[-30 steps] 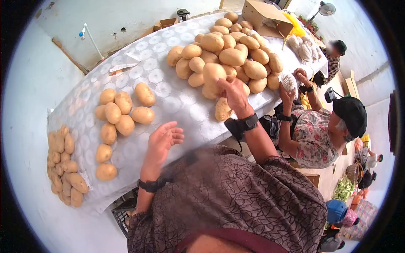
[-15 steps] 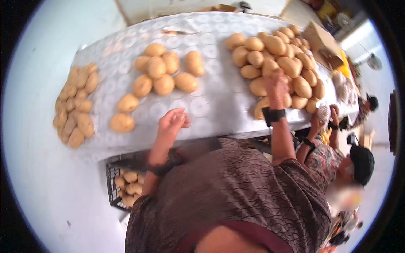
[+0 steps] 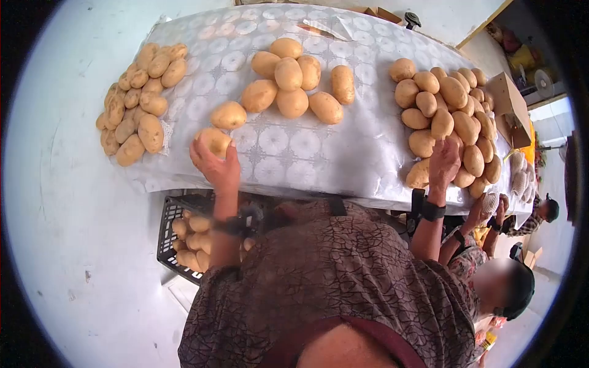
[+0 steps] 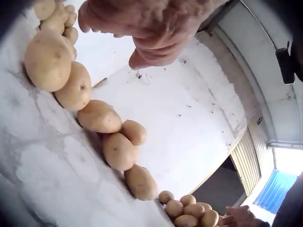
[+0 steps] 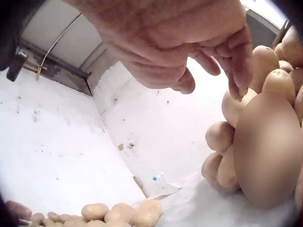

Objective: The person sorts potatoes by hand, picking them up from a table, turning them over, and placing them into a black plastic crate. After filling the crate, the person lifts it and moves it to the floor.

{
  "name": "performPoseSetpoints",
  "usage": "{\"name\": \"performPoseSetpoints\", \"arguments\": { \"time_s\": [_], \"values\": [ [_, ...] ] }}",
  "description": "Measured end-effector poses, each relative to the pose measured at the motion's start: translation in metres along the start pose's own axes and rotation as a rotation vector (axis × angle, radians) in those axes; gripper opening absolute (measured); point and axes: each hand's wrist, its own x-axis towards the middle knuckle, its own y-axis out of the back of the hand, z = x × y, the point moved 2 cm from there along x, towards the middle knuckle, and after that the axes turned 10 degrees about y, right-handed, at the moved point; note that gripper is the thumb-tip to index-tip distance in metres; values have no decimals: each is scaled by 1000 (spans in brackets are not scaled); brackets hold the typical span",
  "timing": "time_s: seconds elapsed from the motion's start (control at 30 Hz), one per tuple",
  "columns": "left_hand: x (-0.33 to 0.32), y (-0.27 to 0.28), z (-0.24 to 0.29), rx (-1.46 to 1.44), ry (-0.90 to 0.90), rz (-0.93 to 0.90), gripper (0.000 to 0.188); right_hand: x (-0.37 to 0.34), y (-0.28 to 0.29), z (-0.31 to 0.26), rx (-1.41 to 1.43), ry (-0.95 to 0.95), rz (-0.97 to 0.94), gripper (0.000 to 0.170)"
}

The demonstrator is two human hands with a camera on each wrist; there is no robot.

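Note:
My left hand (image 3: 215,165) is at the nearest potato (image 3: 216,142) of a loose group, its thumb and fingers spread around that potato in the head view. From the left wrist view, the hand (image 4: 151,28) hovers above a row of potatoes (image 4: 99,116) with thumb and fingers apart. At the near side of a large potato heap (image 3: 472,126), my right hand (image 3: 444,161) overlaps one potato (image 3: 442,124). Its loosely bent fingertips come right up to a potato (image 5: 232,111) in the right wrist view, and the palm holds nothing.
Smaller potatoes form a pile (image 3: 132,104) at the table's left end. Below the edge stands a black crate (image 3: 167,242) of potatoes. A cardboard box (image 3: 512,110) sits behind the heap. Another person holds a netted potato (image 3: 489,203) at the right. White paper (image 3: 340,27) lies at the back.
The head view has swung left. My left hand has moved from bare tablecloth to the nearest potato in the group. My right hand, which held up a potato, now has it lowered to the heap and released.

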Motion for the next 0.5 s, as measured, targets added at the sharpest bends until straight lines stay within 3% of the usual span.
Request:
{"name": "performPoseSetpoints", "arguments": {
  "time_s": [0.07,0.1,0.17,0.27,0.3,0.37,0.5],
  "values": [
    [5,-5,-13,58,86,-165,81,-8,-8,0,209,45,-23,29],
    [6,-9,-20,48,84,-174,81,-12,-35,28,288,158,-9,24],
    [8,-19,-32,173,93,-222,84,-26,-7,-27,201,207,36,21],
    [15,-23,-39,205,117,-311,88,-44,-29,-23,335,154,-182,18],
    [16,-24,-42,194,108,-325,88,-52,-32,-29,493,134,-130,17],
    [19,-29,-48,294,81,-315,89,-64,-29,-44,393,144,-144,18],
    [28,-30,-52,308,169,-387,93,-79,-20,-67,464,71,-247,22]
  ]
}}
